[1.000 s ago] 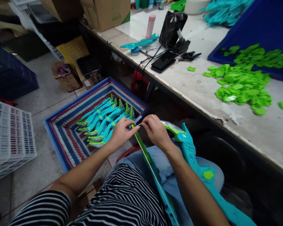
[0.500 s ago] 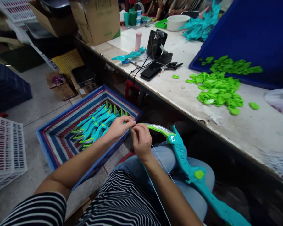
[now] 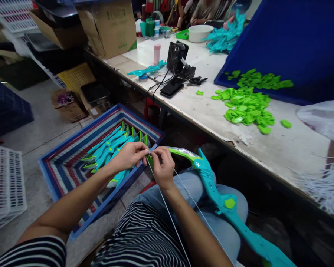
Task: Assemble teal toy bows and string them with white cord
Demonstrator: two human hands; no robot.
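Note:
A teal and green toy bow point(image 3: 211, 181) lies slantwise across the lap, its lower limb running out at the bottom right. My left hand point(image 3: 131, 155) is closed in a pinch on the white string point(image 3: 169, 215) by the bow's green tip. Right beside it, my right hand point(image 3: 163, 167) also pinches the string, thumb and forefinger pressed together. The fingers of both hands nearly meet, and they hide the very end of the limb and the string there. Two strands of string run down past my right forearm.
A blue crate point(image 3: 54, 193) with a striped lining holds several similar bows point(image 3: 108, 148). On the worktable point(image 3: 206, 118) are a heap of green plastic pieces point(image 3: 247, 105), a phone point(image 3: 171, 89), a small black fan point(image 3: 176, 55) and white strings point(image 3: 323, 185). White baskets point(image 3: 5, 185) stand at left.
The view has shifted slightly. Both hands stay at the bow's tip, their fingertips now a little further apart, and the near strand of string shows more clearly, drawn down from the fingers.

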